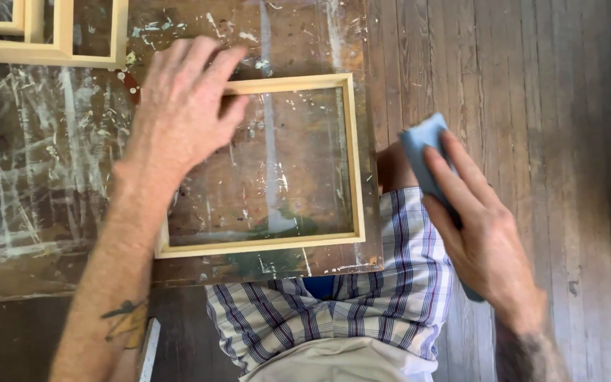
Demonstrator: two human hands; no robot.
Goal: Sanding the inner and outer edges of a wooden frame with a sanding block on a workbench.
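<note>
Two hands work at a paint-stained bench point(37, 177): left hand point(178, 106) lies open and flat, pinning a light, stiff wooden frame's point(351, 163) far-left corner; right hand point(486, 240) grips a soft blue cloth point(422, 152) just right of it.

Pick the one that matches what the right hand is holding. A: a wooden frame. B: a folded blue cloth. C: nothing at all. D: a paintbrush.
B: the right hand grips a folded blue cloth out past the edge of the paint-stained table, while the left hand lies flat on the top left corner of the pale wooden frame.
</note>
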